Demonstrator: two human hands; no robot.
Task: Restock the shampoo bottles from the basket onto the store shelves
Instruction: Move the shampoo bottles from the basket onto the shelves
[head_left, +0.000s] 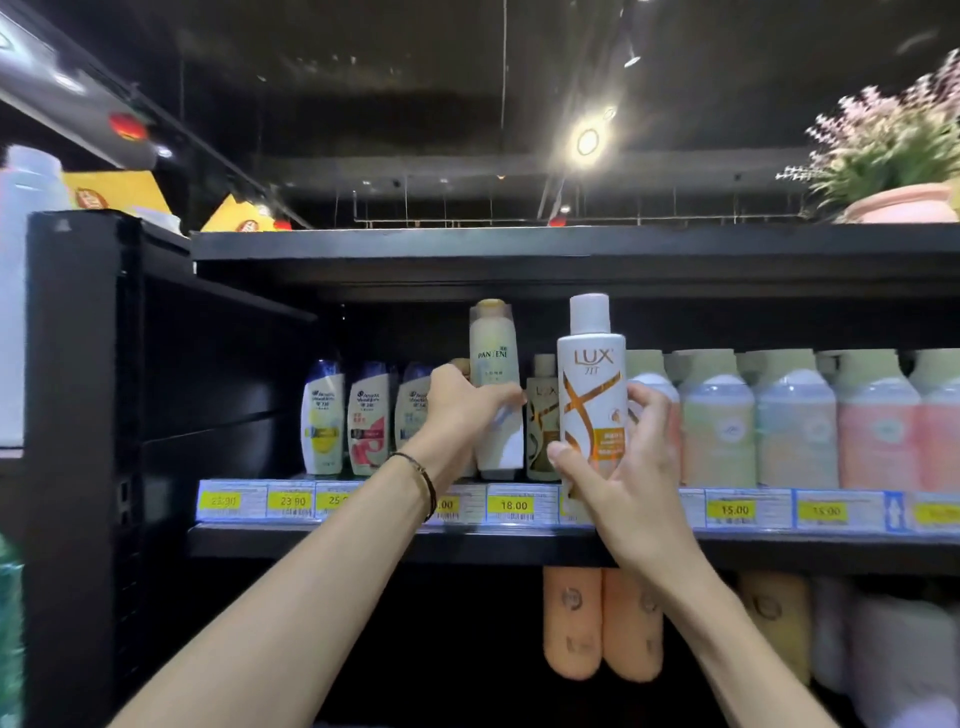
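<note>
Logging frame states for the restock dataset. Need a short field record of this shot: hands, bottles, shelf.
left hand: grips Pantene bottle, upright, base at shelf level
right hand: holds white Lux bottle upright before the price strip, not yet shelved
neighbours: Head & Shoulders bottles left, dark Lux bottle between, pastel bottles right
basket: not in view
</note>
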